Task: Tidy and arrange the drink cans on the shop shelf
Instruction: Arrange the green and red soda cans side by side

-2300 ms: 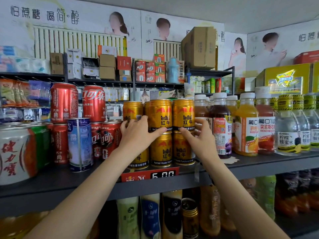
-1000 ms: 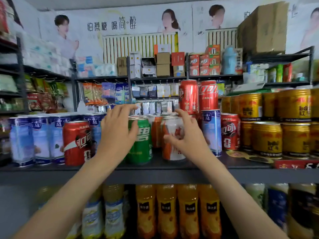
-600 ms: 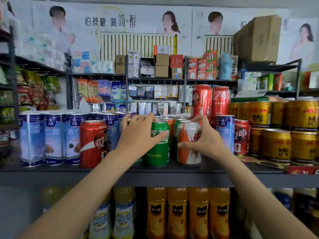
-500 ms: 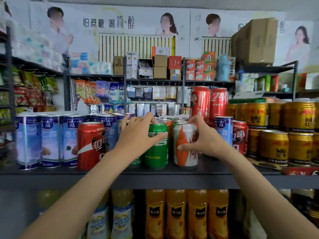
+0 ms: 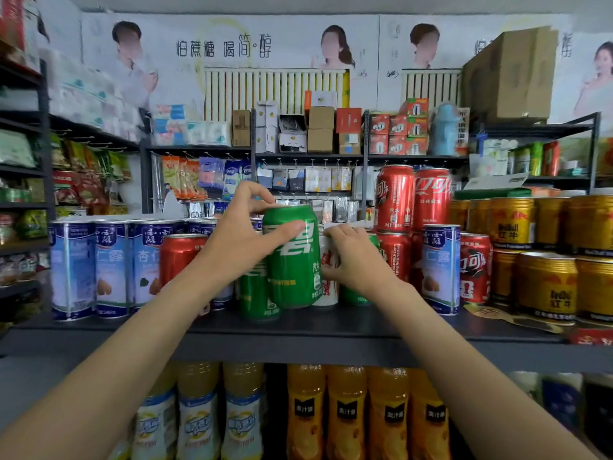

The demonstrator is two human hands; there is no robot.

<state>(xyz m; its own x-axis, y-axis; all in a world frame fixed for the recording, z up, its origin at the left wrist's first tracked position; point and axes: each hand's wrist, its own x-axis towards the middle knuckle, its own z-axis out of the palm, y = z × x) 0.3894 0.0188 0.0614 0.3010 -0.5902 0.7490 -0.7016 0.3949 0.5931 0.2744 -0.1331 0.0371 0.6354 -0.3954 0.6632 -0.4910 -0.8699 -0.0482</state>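
Fingers of left hand (image 5: 238,247) curl round green can (image 5: 293,257), lifted off shelf (image 5: 331,340); right hand (image 5: 353,257) grips white can (image 5: 326,277) behind; mid-regroup, next needs w/ care a free slot

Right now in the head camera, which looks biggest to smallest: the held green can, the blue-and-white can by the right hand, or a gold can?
1. Green can, nearest the camera, so unsure
2. Blue-and-white can
3. Gold can
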